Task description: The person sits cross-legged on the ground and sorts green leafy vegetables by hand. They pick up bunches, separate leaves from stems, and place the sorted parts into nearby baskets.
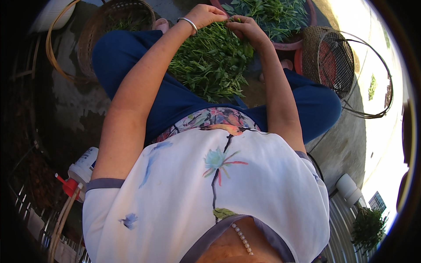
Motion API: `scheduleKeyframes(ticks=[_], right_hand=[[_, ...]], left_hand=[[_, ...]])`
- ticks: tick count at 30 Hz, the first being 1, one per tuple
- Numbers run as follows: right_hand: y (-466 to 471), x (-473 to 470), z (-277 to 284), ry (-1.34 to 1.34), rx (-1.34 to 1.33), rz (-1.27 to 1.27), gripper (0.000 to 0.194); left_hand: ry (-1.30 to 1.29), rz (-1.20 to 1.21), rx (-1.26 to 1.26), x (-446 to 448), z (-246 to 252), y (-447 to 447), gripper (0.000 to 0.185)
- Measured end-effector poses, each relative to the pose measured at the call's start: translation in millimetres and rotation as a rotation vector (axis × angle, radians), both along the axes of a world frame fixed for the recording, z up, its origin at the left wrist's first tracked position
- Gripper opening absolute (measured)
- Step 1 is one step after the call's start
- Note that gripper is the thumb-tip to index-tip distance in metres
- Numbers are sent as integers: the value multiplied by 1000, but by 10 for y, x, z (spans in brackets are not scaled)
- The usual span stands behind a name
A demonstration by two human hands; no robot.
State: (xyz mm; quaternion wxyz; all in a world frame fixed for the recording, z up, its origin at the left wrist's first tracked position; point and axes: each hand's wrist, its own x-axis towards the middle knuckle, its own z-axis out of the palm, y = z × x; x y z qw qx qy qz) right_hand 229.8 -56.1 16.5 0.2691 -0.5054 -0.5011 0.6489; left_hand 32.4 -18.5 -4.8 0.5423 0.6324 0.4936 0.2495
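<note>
A large heap of leafy green stems (210, 62), perhaps water spinach, lies between my knees. Over its far edge my left hand (205, 15), with a silver bangle at the wrist, has its fingertips pinched at the end of a stem. My right hand (246, 29) meets it there, thumb and fingers closed on a few green stems (239, 20). Leaves from them hang below the right palm. The fingertips of both hands nearly touch, and the exact spot they pinch is partly hidden.
Ahead on the right, a pink basin (289, 45) holds more greens (273, 16). Beside it a woven basket (315, 59) with a looped handle leans on its side. At the left stands a larger woven basket (88, 42). A white bucket (86, 164) is by my left elbow.
</note>
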Motion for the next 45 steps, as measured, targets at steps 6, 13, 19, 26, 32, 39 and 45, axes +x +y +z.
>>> scheduleKeyframes(ticks=[6,13,19,26,32,39,45], right_hand=[[-26,-62,6,150,-14,-90,15],[-30,82,-81,-40,-10,36,19],[-80,-62,-45,-12,8,18,17],[-68,-75,-88,58,4,-41,17],[-51,-97,-68,92,17,-60,14],[25,-43,-160,249,-8,-173,13],[63,-89,-210,374,-176,-272,12]], left_hand=[[0,6,-35,-87,-9,68,26],[-13,54,-50,-139,96,80,28],[82,104,-101,-51,312,41,23],[9,147,-198,33,484,-24,22],[-8,103,-136,14,353,-3,24],[61,121,-88,81,541,-49,24],[-36,138,-99,92,414,-52,23]])
